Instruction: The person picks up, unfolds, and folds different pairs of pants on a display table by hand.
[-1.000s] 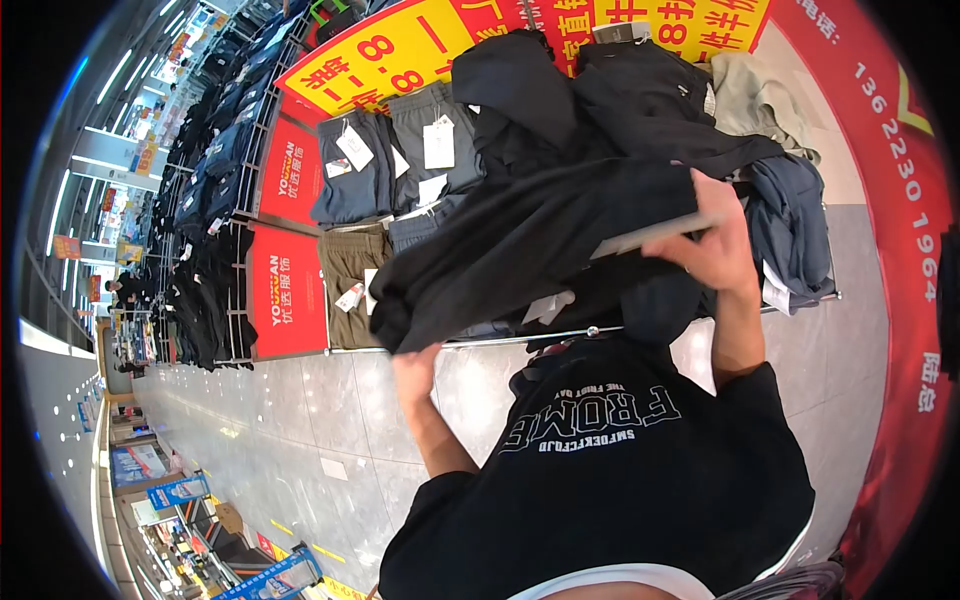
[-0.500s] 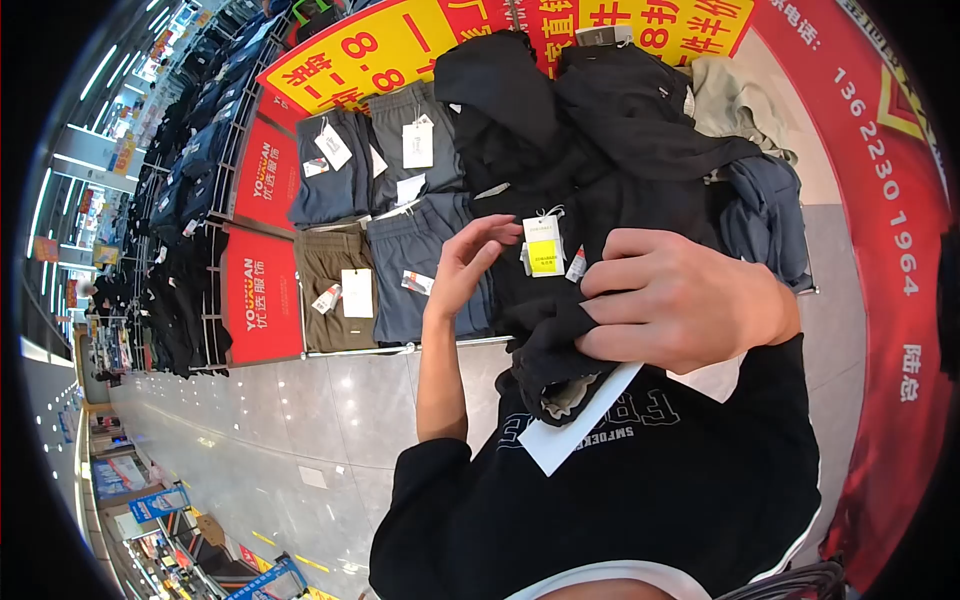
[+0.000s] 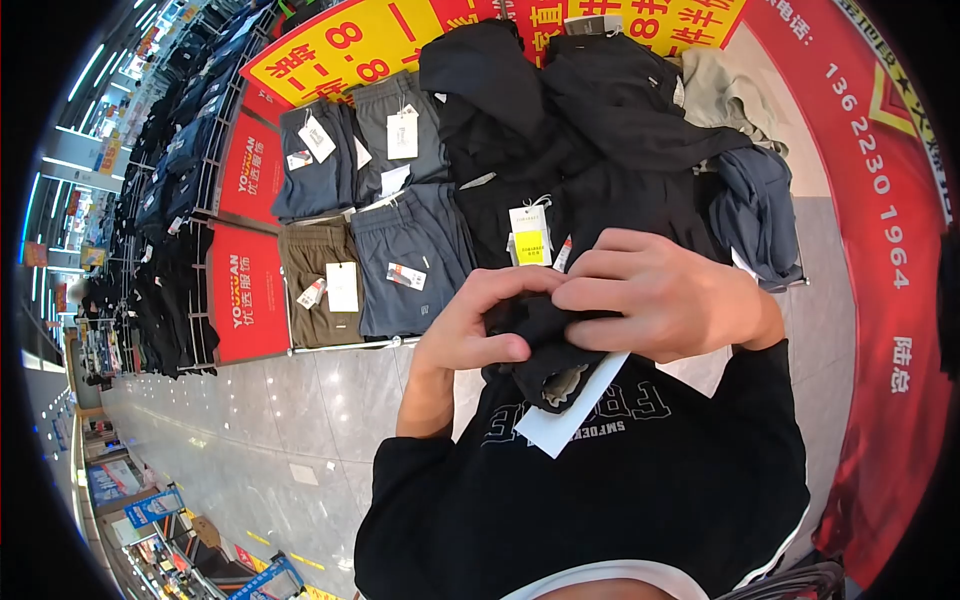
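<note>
Bunched black pants [image 3: 530,345] hang over the front edge of the display, close to my chest. My right hand [image 3: 650,295] is closed on the cloth from the right, knuckles up. From the left, my left hand [image 3: 470,325] curls round the same cloth, thumb pointing right and fingers meeting the right hand's fingertips. A blank white card [image 3: 575,415] sticks out below the right hand, beside the gathered end of the cloth. Just above both hands lies a white hang tag with a yellow sticker [image 3: 530,240]. Part of the gripped fabric is hidden by my fingers.
Folded blue-grey pants [image 3: 410,260] and brown pants [image 3: 320,245] with tags lie to the left. Rumpled black clothes [image 3: 620,120] and a dark blue garment [image 3: 755,215] lie beyond and to the right. A red banner [image 3: 870,330] stands at right; clothes racks [image 3: 170,220] line the left.
My left hand has come down and right from above the cloth and now curls round it, against the right hand. The view has shifted slightly.
</note>
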`<state>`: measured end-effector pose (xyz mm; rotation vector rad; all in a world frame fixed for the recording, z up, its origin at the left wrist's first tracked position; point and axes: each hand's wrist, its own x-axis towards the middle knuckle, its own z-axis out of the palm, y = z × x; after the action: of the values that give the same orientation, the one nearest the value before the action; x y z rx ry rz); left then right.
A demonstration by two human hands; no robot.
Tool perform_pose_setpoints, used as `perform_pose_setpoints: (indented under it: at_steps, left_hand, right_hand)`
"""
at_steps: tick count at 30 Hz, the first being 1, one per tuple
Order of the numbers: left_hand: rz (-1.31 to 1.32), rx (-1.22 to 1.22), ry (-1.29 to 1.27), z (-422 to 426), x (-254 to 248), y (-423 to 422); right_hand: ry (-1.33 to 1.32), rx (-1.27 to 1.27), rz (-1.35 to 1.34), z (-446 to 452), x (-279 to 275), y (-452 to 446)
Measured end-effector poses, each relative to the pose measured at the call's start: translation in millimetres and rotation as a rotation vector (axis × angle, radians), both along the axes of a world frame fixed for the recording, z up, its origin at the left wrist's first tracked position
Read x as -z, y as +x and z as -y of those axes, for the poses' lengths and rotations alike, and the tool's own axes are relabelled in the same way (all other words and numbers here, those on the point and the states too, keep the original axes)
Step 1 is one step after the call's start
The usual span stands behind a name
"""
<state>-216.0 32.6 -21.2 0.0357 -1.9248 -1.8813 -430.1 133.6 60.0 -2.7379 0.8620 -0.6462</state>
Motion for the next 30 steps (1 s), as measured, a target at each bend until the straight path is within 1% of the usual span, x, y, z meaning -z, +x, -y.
perform_pose_setpoints:
  at_steps: [1,3,7,9,10,12,13,14,19,22,24,25,26,27,28,29,30]
  left_hand:
    - [0.003,0.0,0.005,-1.4,-3.3,0.7]
    - [0.203,0.006,-0.041,-4.5,-8.7,1.6]
    - [0.204,0.018,-0.109,-7.4,-6.3,-2.2]
    - [0.251,-0.112,-0.128,-14.1,-3.3,-5.9]
    - [0.252,-0.113,-0.119,-17.6,-0.4,-8.6]
    - [0.246,-0.205,0.054,-23.7,7.5,-13.0]
    - [0.259,-0.209,0.117,-24.9,14.3,-13.5]
    - [0.259,-0.211,0.127,-26.1,16.4,-14.8]
    - [0.211,-0.211,0.04,-29.2,19.4,-29.5]
    - [0.194,-0.209,-0.034,-27.5,19.7,-35.7]
    - [0.14,-0.333,-0.197,-29.1,29.3,-38.8]
    - [0.179,-0.448,-0.191,-29.2,28.0,-38.4]
    - [0.094,-0.659,-0.246,-27.9,33.6,-38.6]
    - [0.203,-0.704,-0.048,-13.5,36.3,-30.7]
    - [0.219,-0.875,-0.028,-0.1,31.7,-20.7]
    - [0.181,-0.999,0.199,15.5,30.7,-7.1]
    - [0.004,-1.172,0.443,29.5,27.0,0.8]
  right_hand:
    - [0.005,0.0,0.003,-1.6,-0.3,2.2]
    - [0.097,0.006,-0.008,-3.9,-1.0,5.1]
    - [0.041,0.003,0.095,-6.0,13.5,5.0]
    - [-0.02,0.037,0.118,-7.9,18.6,3.5]
    - [-0.037,0.047,0.125,-9.1,21.8,2.7]
    - [-0.08,0.077,0.145,-13.4,29.4,2.5]
    - [-0.091,0.087,0.152,-15.6,31.6,2.5]
    - [-0.104,0.109,0.119,-17.8,32.2,2.4]
    - [-0.146,0.11,0.048,-21.5,37.8,0.3]
    - [-0.158,0.098,0.057,-21.9,42.0,0.0]
    - [-0.153,0.083,0.071,-22.0,45.4,-2.3]
    - [-0.152,0.078,0.076,-21.9,45.9,-3.9]
    - [-0.158,0.094,0.07,-22.0,43.8,-6.9]
    - [-0.161,0.105,0.07,-22.7,41.0,-11.4]
    - [-0.165,0.115,0.069,-23.4,38.2,-15.9]
    - [-0.199,0.161,0.058,-25.4,34.3,-23.7]
    - [-0.226,0.2,0.04,-27.6,30.1,-33.5]
